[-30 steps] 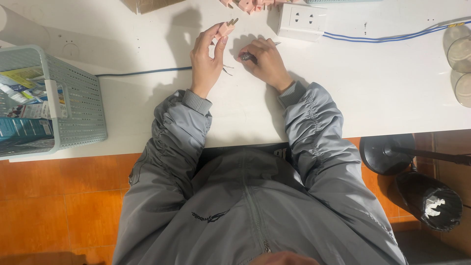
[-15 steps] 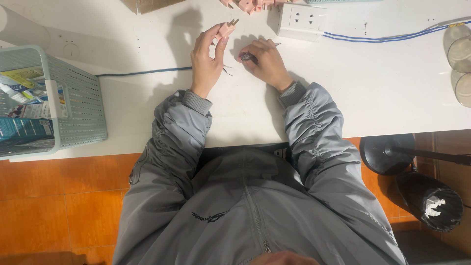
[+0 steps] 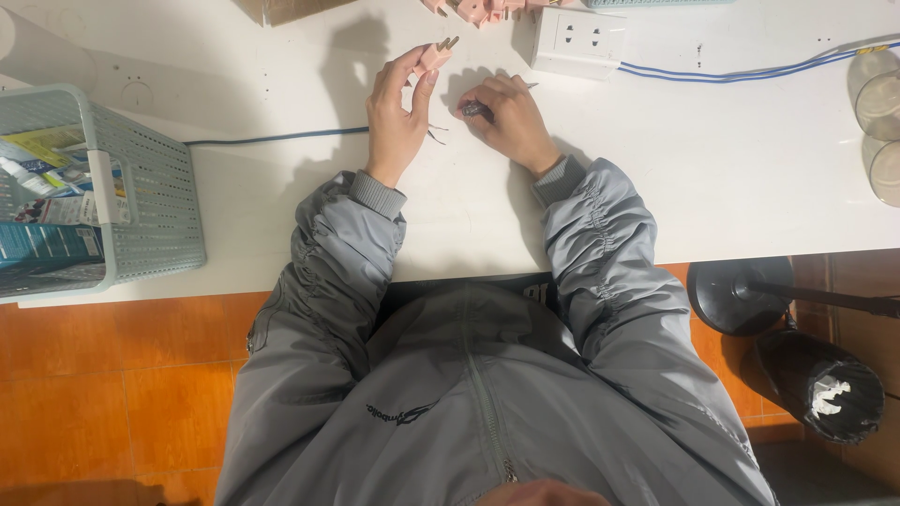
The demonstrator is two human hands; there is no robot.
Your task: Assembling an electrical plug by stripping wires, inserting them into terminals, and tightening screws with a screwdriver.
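At a white tabletop [image 3: 750,169], seen from overhead: left hand [image 3: 396,117] raised, fingers pinched around a small pink plug [image 3: 434,56] with two brass prongs pointing up and away, held just above the surface. Right hand [image 3: 511,117] resting on the tabletop beside it, fingers curled closed around a slim dark tool [image 3: 480,109], metal tip poking out past the knuckles toward a white socket block [image 3: 579,39]. Thin dark wire ends [image 3: 435,132] lying between the two hands, just beside the left palm. More pink plugs [image 3: 473,9] heaped at the far edge, next to the socket block. Paired blue and white cable [image 3: 750,71] running from the socket block to the right; a single blue cable [image 3: 277,139] stretching from the left wrist toward a pale green perforated basket [image 3: 155,197] packed with boxes and packets at the near left corner. Clear plastic cups [image 3: 881,103] stacked at the right edge. Grey jacket sleeves [image 3: 600,244] bunched at the wrists. Below the tabletop, orange floor tiles [image 3: 122,394], a black round stand base [image 3: 736,298] and a black-lined bin [image 3: 823,386]
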